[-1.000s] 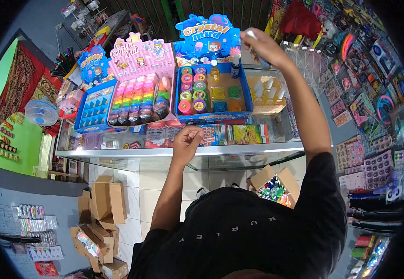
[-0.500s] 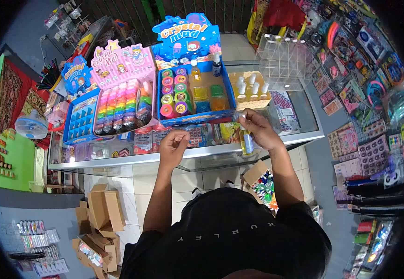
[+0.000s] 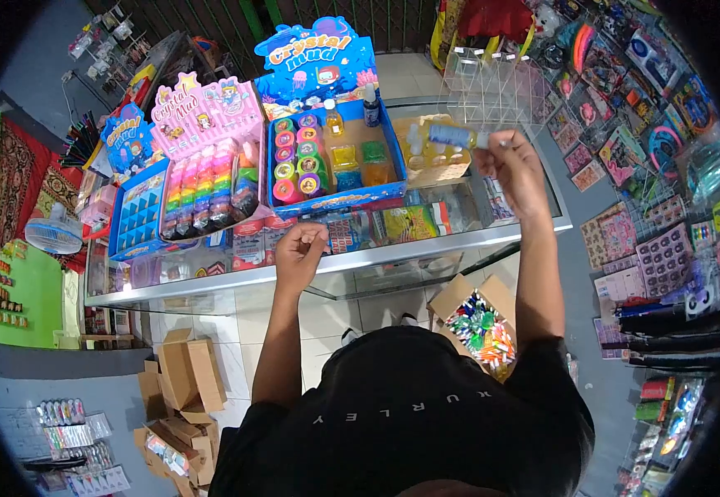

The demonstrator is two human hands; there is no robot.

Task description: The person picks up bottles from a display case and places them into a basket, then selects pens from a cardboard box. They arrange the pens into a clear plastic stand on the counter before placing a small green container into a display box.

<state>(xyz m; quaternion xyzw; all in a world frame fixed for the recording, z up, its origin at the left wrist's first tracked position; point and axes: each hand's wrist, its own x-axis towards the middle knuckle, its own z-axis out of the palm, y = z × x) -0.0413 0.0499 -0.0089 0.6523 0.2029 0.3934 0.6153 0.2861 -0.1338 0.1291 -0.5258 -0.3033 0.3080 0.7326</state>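
Bottle (image 3: 452, 135), small and capped, is held out over the far side of the glass counter (image 3: 335, 269) by the right hand (image 3: 519, 170). Its long axis is laid almost level, running sideways from the fingers: the cap end is at the grip, and the labelled body is pointed toward the person's left. The yellow box (image 3: 438, 171), in which other capped bottles are stood upright, is overlapped by it in the view; whether anything there is touched cannot be told, as the outline is slightly blurred. By far the nearer hand to that box is the right one, placed just beside it on its right.

The right grip is closed in a pinch, with only the cap end taken between thumb and fingers and the body left uncovered. The left hand (image 3: 300, 253) is placed well apart, near the counter's front edge, with the fingers loosely curled and slack; nothing is seen to be held in it. Colourful packets (image 3: 414, 224) are shown to its right, under the glass. Between the two hands, farther in on the counter, the blue "Crystal mud" display box (image 3: 339, 199) is set immediately left of the yellow one.
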